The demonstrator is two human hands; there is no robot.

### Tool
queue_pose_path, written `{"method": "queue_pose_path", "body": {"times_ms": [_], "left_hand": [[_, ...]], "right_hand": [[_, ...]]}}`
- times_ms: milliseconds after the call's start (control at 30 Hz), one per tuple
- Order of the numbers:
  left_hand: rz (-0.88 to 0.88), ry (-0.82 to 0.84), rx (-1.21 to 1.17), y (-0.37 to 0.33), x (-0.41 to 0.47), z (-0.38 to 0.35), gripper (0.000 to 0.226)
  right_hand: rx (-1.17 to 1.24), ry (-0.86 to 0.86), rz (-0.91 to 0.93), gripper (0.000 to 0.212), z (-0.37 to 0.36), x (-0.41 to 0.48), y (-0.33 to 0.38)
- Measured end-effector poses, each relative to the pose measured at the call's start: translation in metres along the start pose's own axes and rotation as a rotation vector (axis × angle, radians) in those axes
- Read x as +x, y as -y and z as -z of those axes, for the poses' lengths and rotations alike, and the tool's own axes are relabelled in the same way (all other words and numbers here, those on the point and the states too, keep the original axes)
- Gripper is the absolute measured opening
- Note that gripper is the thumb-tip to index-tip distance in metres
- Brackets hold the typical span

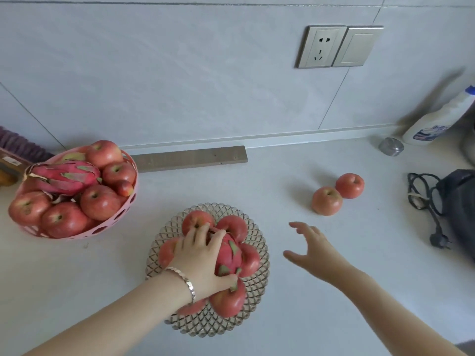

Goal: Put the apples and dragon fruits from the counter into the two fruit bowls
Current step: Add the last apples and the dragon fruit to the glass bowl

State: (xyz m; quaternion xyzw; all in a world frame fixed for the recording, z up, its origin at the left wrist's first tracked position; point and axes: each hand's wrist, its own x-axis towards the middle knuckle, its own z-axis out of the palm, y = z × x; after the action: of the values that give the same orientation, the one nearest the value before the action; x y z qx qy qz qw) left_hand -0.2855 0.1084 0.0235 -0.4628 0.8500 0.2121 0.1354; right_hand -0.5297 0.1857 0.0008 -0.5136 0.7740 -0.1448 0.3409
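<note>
From the head camera I have the left hand (200,255) down on the dragon fruit (230,255) in the middle of the glass bowl (257,233), at six o'clock in the view. Its fingers are curled over the fruit's far end and the thumb hooks the near end, so it grips the fruit, which is ringed closely by apples. I judge the step in hand to be seating this fruit: I would let it settle into the hollow between the apples before loosening the grip, then lift straight up so nothing is nudged over the low rim. The right hand (313,250) hovers above the counter (282,176) at three o'clock from the bowl, fingers spread wide and holding nothing. The nearer apple (327,200) stands at one o'clock from those fingertips, near but clearly apart, and the farther apple (349,185) sits just beside it along the same line; I cannot tell whether the two touch. To take the nearer one cleanly I would come over its top with the fingers wide and close evenly, so it does not roll against its neighbour. The pink bowl (113,222) at ten o'clock is heaped with apples, a second dragon fruit (64,177) lying across the top, so I judge the glass bowl the safer home for the last two
</note>
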Motion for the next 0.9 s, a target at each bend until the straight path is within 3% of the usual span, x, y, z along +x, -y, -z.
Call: {"method": "queue_pose_path", "body": {"times_ms": [100,167,300,433,633,733,900], "left_hand": [[0.085,-0.128,-0.040,-0.031,0.011,0.024,0.056],[0.039,-0.218,-0.097,-0.057,0.030,0.040,0.042],[-0.031,-0.190,-0.152,-0.124,0.079,0.051,0.033],[-0.070,-0.090,-0.080,-0.179,0.129,0.035,0.037],[0.019,0.025,-0.171,-0.228,0.193,0.004,0.059],[0.079,0.050,-0.193,-0.238,0.221,-0.004,0.061],[0.134,0.138,-0.186,-0.247,0.248,-0.025,0.080]], "right_hand": [[-0.060,0.037,0.020,0.057,0.032,0.023,-0.034],[-0.096,0.025,0.041,0.053,0.058,0.039,-0.056],[-0.124,-0.103,0.036,0.042,0.115,0.073,-0.100],[-0.286,-0.128,0.007,0.057,0.154,0.104,-0.135],[-0.390,0.042,0.044,0.077,0.169,0.144,-0.165],[-0.363,0.090,0.041,0.075,0.159,0.157,-0.167],[-0.369,-0.020,-0.011,0.062,0.143,0.170,-0.163]]}}
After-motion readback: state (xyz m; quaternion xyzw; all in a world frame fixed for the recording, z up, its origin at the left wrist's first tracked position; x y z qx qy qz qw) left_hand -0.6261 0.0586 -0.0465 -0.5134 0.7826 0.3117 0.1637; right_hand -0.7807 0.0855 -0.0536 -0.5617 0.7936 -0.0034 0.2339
